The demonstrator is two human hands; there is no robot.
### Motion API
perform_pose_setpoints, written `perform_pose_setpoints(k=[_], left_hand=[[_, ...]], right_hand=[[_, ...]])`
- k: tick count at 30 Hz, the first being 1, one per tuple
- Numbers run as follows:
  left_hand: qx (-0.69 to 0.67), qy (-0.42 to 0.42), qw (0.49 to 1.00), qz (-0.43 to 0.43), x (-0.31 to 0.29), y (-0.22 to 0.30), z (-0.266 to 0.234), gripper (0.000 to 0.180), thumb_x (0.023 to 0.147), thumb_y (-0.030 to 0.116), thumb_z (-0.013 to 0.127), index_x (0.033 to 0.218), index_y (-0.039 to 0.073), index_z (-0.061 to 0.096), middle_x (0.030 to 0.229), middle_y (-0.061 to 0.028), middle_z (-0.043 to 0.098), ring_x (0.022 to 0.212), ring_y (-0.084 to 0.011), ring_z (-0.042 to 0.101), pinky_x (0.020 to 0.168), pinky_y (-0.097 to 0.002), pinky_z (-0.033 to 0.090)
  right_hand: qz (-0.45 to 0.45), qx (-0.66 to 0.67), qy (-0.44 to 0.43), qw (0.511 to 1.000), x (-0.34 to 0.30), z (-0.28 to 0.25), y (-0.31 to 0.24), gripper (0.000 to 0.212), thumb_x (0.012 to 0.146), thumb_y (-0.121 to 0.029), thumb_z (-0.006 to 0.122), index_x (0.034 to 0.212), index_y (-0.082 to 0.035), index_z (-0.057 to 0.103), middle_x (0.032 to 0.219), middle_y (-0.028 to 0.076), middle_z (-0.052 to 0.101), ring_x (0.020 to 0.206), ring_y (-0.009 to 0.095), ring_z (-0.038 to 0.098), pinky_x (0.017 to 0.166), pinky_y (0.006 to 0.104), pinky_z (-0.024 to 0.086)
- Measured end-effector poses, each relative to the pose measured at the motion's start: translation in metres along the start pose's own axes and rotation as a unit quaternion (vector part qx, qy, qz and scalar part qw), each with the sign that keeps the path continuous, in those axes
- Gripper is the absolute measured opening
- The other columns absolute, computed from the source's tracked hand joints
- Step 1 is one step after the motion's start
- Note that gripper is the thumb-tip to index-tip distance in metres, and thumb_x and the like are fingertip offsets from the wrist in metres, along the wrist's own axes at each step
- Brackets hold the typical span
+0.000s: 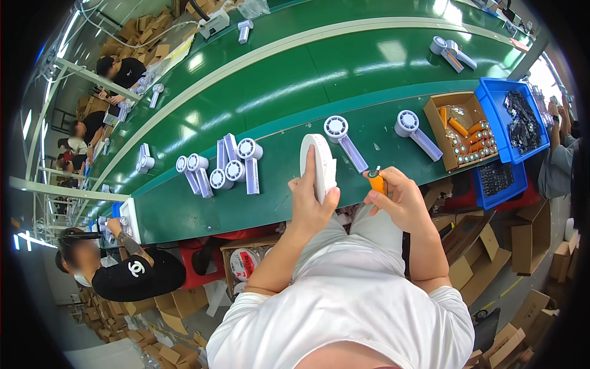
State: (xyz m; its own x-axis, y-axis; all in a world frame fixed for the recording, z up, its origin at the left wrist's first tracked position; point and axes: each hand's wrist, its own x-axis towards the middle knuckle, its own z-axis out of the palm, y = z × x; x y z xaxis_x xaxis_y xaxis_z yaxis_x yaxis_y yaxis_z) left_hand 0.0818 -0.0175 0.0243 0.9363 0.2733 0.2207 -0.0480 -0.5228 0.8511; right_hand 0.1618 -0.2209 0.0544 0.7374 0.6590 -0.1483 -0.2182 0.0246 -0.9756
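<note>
My left hand (306, 206) is closed round a thick white roll that looks like tape (311, 161), held up on edge over the near side of the green bench. A loose white end sticks out on the roll's right side. To its right, my right hand (401, 200) pinches an orange cylindrical battery (377, 182) between thumb and fingers. Just beyond that hand lies a lavender handheld fan half (349, 145), its hollow handle pointing toward me. A second fan half (418, 136) lies farther right. The roll and the battery are apart.
Several fan halves (236, 167) lie grouped on the bench (270, 212) at left. At right stand a cardboard box (435, 132) of orange batteries and a blue bin (501, 147) of black parts. A green conveyor (276, 92) runs beyond. A co-worker (138, 270) sits at left.
</note>
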Motion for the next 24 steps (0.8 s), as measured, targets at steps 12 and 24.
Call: perform_pose_setpoints(k=[12, 24], left_hand=[[0.305, 0.002, 0.941, 0.143, -0.005, 0.019, 0.005, 0.092, 0.077, 0.031, 0.068, 0.147, -0.011, 0.025, 0.119, -0.0178, 0.061, 0.110, -0.0293, 0.057, 0.083, -0.0397, 0.026], [0.298, -0.030, 0.933, 0.199, -0.019, 0.019, 0.005, 0.094, 0.071, 0.042, 0.071, 0.146, -0.004, 0.037, 0.082, -0.0062, 0.050, 0.074, -0.0210, 0.048, 0.068, -0.0397, 0.025]], right_hand=[[-0.104, -0.095, 0.107, 0.984, 0.006, 0.027, -0.017, 0.031, 0.080, -0.006, 0.077, 0.105, 0.009, 0.065, 0.089, 0.005, 0.059, 0.080, 0.009, 0.059, 0.066, 0.0206, 0.056], [-0.221, 0.084, 0.232, 0.944, 0.028, 0.002, -0.012, 0.036, 0.083, -0.014, 0.078, 0.106, 0.006, 0.060, 0.092, 0.006, 0.065, 0.082, 0.011, 0.062, 0.076, 0.0242, 0.050]])
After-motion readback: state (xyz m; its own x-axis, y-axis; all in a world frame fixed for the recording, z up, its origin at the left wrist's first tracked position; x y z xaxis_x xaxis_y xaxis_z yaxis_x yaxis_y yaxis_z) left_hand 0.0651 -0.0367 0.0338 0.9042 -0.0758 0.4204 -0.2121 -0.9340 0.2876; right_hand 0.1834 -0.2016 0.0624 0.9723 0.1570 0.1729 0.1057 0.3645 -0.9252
